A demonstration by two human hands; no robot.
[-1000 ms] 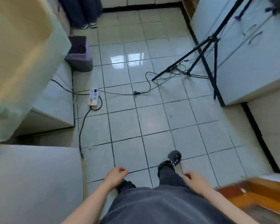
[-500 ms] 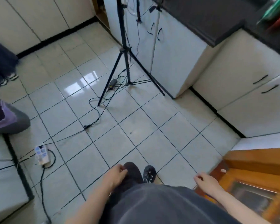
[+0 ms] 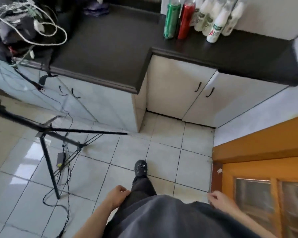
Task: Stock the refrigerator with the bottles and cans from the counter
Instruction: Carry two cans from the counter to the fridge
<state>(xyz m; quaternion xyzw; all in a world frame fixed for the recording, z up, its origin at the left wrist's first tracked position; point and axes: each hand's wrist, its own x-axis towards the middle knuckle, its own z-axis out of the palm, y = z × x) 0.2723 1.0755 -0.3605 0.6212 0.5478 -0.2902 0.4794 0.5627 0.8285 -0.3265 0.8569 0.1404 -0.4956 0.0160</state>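
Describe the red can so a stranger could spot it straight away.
Find the black countertop and follow it to its right-hand stretch, where a cluster of drinks stands. The red can is second from the left, between the green can and the white bottles. It is the only red one.

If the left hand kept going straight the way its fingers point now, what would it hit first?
Most likely the person's own dark trouser leg: the left hand hangs loosely curled, empty, its fingertips right at the cloth. Depth is unclear; it may slip past in front, over the floor tiles.
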